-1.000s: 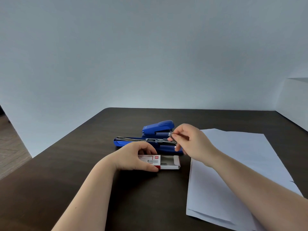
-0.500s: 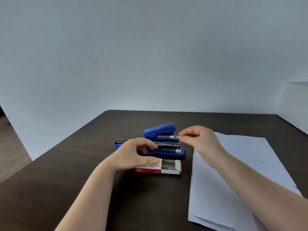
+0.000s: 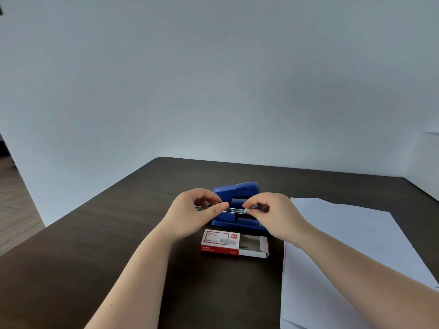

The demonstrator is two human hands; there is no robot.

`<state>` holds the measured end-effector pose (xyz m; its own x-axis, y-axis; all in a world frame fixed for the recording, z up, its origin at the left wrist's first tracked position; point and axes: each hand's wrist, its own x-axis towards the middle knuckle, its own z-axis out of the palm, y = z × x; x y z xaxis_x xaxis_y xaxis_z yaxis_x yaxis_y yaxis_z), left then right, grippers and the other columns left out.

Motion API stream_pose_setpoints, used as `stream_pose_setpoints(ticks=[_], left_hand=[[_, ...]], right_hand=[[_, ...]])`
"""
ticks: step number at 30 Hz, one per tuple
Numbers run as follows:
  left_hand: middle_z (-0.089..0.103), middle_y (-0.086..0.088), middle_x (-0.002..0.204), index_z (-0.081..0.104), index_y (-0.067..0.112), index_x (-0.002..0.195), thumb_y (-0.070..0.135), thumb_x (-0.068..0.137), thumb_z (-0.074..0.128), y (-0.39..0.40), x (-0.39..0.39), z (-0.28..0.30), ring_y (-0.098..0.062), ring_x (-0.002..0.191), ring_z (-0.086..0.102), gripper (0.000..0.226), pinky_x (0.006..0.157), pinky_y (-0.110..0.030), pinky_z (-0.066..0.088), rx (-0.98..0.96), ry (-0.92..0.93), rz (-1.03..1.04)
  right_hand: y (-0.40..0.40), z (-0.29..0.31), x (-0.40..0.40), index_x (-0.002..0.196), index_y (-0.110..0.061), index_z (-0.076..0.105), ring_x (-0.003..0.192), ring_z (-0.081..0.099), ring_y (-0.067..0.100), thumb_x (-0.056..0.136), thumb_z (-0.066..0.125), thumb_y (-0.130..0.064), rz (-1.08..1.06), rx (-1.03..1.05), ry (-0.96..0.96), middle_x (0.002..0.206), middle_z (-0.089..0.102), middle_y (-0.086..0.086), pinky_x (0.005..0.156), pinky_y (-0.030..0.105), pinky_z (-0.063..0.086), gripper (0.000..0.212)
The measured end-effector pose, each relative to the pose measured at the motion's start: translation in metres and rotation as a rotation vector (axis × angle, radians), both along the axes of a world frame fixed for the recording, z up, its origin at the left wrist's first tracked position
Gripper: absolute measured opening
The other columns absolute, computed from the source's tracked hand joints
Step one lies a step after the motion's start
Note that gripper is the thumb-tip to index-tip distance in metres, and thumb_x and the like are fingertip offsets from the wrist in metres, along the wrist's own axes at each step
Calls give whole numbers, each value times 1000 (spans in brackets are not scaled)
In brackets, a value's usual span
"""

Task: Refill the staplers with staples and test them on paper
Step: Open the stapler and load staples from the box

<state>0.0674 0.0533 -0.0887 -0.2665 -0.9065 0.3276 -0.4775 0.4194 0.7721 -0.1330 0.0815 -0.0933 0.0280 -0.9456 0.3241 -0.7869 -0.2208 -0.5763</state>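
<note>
Two blue staplers sit mid-table. The near stapler (image 3: 234, 219) lies opened, its metal staple channel (image 3: 234, 210) showing between my hands. The far stapler (image 3: 240, 188) is closed behind it. My left hand (image 3: 192, 210) pinches the left part of the channel. My right hand (image 3: 273, 214) pinches a small silvery strip of staples (image 3: 247, 210) right at the channel's right end. A red and white staple box (image 3: 223, 242) lies in front, its white tray (image 3: 257, 245) slid out to the right.
White paper sheets (image 3: 344, 245) lie to the right on the dark table (image 3: 118, 233). A white block (image 3: 425, 160) stands at the far right. The table's left edge drops to a wooden floor (image 3: 11, 210).
My left hand left the staple box and rose to the open stapler's channel. My right hand came down and in with the staples to the channel's right end.
</note>
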Motion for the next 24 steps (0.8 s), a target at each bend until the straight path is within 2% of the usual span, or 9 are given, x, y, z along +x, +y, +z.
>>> stream_pose_setpoints(ticks=[8,11,15,18,24], left_hand=[[71,8,89,71,23,93,37,80,70,1,-2,2,-10,88,65,19,76,-19,49,9,-12,-9],[71,8,90,71,23,93,36,81,70,2,-2,2,-9,88,64,19,76,-18,48,13,-20,-11],[71,10,89,71,24,93,37,81,69,2,-2,2,-7,88,65,18,77,-19,49,24,-26,-9],[71,9,90,71,24,94,35,83,68,0,-2,0,-7,88,64,16,76,-17,48,29,-34,11],[68,10,88,68,25,92,27,89,63,-4,-1,-1,-6,85,61,7,69,-13,43,9,-46,123]], right_hand=[[-2,-8,0,113,-20,68,90,55,5,90,60,-15,-25,-29,-64,116,68,-1,74,6,37,25],[-3,-9,2,114,-19,67,95,58,7,90,60,-15,-30,-29,-75,117,68,-1,81,12,39,26],[-4,-10,2,112,-20,68,94,56,4,90,59,-15,-9,-45,-31,115,68,-2,83,12,39,24],[-5,-8,0,111,-20,70,101,60,8,90,58,-15,26,-36,29,114,69,-3,88,16,41,24],[-1,-3,-3,117,-23,66,96,64,13,94,53,-18,94,48,97,111,71,-3,84,20,47,27]])
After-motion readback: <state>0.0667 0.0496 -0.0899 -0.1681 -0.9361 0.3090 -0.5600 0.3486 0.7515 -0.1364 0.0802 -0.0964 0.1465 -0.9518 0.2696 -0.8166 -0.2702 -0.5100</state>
